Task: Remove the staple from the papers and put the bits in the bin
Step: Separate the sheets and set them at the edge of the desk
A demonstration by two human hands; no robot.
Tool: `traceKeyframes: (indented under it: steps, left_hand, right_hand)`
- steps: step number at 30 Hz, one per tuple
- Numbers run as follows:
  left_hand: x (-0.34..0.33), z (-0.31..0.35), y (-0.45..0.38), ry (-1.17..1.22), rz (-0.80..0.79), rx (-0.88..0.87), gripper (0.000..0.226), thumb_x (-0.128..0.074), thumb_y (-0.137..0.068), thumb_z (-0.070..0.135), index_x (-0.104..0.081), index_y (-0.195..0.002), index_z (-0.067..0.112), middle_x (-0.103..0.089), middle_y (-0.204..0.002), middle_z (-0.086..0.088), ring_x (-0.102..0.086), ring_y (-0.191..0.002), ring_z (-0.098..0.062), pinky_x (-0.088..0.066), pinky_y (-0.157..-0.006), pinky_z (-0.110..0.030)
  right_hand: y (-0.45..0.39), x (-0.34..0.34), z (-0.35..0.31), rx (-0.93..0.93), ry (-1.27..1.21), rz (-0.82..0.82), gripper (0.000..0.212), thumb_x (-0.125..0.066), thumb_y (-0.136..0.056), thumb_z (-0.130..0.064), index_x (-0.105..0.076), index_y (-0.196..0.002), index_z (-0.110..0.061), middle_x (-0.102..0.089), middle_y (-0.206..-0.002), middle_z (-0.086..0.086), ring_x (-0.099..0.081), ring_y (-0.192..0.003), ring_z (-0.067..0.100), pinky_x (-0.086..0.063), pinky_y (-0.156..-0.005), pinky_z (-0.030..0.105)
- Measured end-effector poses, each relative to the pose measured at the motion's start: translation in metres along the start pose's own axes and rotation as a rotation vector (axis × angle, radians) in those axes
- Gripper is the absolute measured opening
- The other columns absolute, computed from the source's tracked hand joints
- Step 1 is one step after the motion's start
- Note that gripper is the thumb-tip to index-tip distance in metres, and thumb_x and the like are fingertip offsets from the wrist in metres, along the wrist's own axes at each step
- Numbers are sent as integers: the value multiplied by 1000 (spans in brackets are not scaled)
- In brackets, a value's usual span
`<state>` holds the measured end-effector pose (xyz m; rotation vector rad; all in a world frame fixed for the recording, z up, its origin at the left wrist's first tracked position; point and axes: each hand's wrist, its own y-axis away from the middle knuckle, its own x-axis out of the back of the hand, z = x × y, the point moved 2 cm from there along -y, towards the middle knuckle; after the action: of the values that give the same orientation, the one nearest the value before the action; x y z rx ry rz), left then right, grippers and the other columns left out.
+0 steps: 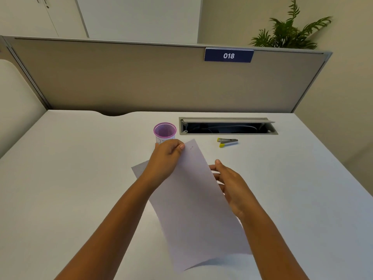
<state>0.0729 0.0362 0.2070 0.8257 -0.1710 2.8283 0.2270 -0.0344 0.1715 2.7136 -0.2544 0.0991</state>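
The left hand (165, 158) pinches the far left corner of the top paper (197, 199), its fingers curled round the edge, lifting the sheet off a second one lying on the white surface (80, 168). The right hand (232, 184) holds the sheet's right edge, fingers tucked behind. The pink mesh bin (165, 131) stands just beyond the left hand, and the yellow-tipped staple remover (227, 142) lies to its right, near the cable hatch (228, 126).

The setting is an office workstation. Beyond the left hand (164, 158), a grey fabric partition (141, 77) carrying a number plate (228, 55) marked "018" borders the white surface (70, 168). A cable-access hatch (228, 127) is recessed beyond the right hand (232, 184).
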Motion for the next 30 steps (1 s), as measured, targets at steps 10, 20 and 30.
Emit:
traceKeyframes:
  steps: [10, 20, 30]
  left_hand:
    - [53, 3, -8, 354, 312, -282, 22, -38, -92, 14, -54, -82, 28, -53, -80, 9, -50, -75, 4, -39, -72, -8]
    - [48, 9, -6, 559, 322, -396, 26, -34, -88, 9, -55, -86, 24, -69, -85, 20, -61, -96, -3, -44, -83, -12]
    - [50, -25, -5, 759, 381, -365, 41, -34, -88, 9, -63, -75, 35, -62, -107, 18, -50, -117, -12, -42, -93, -18]
  right_hand:
    - [13, 71, 59, -382, 425, -85, 33, -45, -95, -32, -70, -94, -9, -74, -95, 7, -69, -91, 20, -53, -94, 37]
    - [2, 45, 93, -499, -565, -366, 48, -54, -89, -36, -63, -113, 5, -67, -112, 24, -72, -77, 29, -61, -62, 37]
    - [2, 43, 83, -288, -482, -314, 36, -58, -85, -1, -62, -117, -17, -67, -118, 11, -67, -99, 28, -60, -69, 39]
